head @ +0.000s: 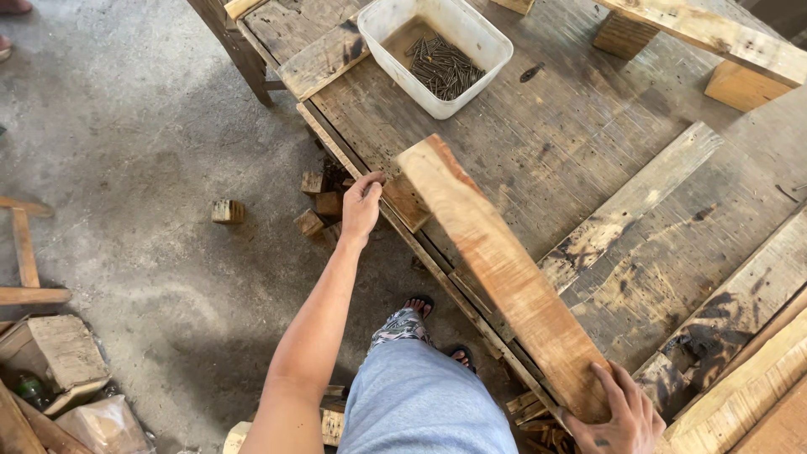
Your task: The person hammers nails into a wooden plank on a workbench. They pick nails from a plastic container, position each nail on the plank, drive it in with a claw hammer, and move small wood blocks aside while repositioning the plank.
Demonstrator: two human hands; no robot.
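A long reddish-brown wooden plank (pixel 496 261) lies slanted across the front edge of a worn wooden workbench (pixel 555 143). My right hand (pixel 618 416) grips its near end at the bottom of the view. My left hand (pixel 361 206) reaches to the bench's edge and touches a small wooden block (pixel 405 200) that sits under the plank's far end. A white plastic tub (pixel 487 38) holding several dark nails stands further back on the bench.
Weathered boards (pixel 630 202) lie on the bench to the right, with more planks (pixel 714 34) at the back. Small wood offcuts (pixel 229 210) are scattered on the concrete floor below the bench. Wooden scraps and a box (pixel 59 353) sit at the lower left.
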